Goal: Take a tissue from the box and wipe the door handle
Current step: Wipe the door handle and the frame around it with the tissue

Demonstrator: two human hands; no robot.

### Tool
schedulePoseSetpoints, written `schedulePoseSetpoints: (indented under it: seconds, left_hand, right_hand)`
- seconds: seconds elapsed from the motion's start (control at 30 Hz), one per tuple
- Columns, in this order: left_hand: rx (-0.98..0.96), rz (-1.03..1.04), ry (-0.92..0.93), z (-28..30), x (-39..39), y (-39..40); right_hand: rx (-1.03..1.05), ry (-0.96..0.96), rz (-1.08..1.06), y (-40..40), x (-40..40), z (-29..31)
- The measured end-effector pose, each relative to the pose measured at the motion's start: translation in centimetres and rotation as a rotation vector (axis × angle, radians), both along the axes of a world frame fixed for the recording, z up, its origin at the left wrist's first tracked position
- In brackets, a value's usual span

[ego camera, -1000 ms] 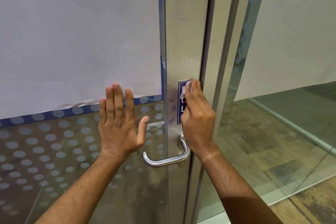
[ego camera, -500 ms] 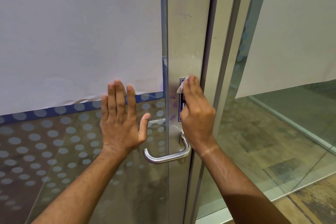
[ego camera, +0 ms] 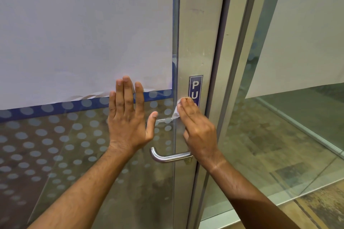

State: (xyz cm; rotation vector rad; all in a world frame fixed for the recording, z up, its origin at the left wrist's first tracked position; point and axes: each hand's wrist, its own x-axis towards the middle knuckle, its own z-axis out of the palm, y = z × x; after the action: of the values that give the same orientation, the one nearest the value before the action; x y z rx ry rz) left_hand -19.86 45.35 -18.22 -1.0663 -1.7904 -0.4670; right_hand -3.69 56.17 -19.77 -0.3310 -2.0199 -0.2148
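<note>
My right hand (ego camera: pixel 198 132) presses a small white tissue (ego camera: pixel 176 112) flat against the metal door stile, just above the steel lever handle (ego camera: pixel 167 157). The tissue shows only at the hand's left edge; the rest is under my fingers. The fingertips cover the lower part of a blue sign (ego camera: pixel 195 87). My left hand (ego camera: pixel 128 119) lies flat with fingers spread on the glass door panel, left of the stile. The handle's right end is hidden behind my right wrist. No tissue box is in view.
The glass door (ego camera: pixel 74 154) carries a dotted film, a blue band and a white sheet above. The metal stile (ego camera: pixel 197 33) runs vertically mid-frame. At right, a second glass panel (ego camera: pixel 279 135) shows a wooden floor beyond.
My right hand with the tissue has slid down and slightly left along the stile, uncovering the top of the blue sign. My left hand has stayed flat on the glass.
</note>
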Motion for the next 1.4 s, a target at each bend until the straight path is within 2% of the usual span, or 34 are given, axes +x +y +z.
schedulePoseSetpoints:
  seconds: [0.2, 0.4, 0.63, 0.77, 0.87, 1.07, 1.2, 1.27, 1.4]
  left_hand:
    - [0.008, -0.012, -0.013, 0.0, 0.0, 0.0]
    - [0.009, -0.012, -0.008, 0.0, 0.1, 0.0]
    - [-0.001, 0.009, -0.024, 0.0, 0.2, 0.1]
    - [0.004, 0.002, -0.021, 0.0, 0.1, 0.1]
    - [0.003, 0.005, -0.018, 0.0, 0.0, 0.1]
    - [0.001, 0.003, -0.032, 0.0, 0.2, 0.2]
    - [0.006, -0.002, -0.029, 0.1, 0.2, 0.1]
    - [0.004, 0.002, -0.031, 0.1, 0.2, 0.0]
    - [-0.001, 0.007, -0.036, 0.0, 0.3, 0.0]
  right_hand:
    - [-0.028, 0.165, 0.007, 1.0, -2.1, 3.6]
    - [0.033, -0.072, 0.027, 1.4, 1.0, -0.9]
    - [-0.113, 0.139, -0.076, 1.7, -0.2, 1.7]
    - [-0.027, -0.108, 0.034, 0.9, 0.5, -1.2]
    - [-0.018, -0.226, 0.020, 1.5, 2.4, -2.1]
    - [-0.151, 0.095, -0.069, 1.6, 0.3, 2.1]
    - [-0.057, -0.061, 0.014, 0.5, 0.5, 0.0]
    - [-0.089, -0.100, 0.014, 0.5, 1.7, -1.3]
    - [-0.198, 0.108, -0.048, 1.5, 0.5, 1.5]
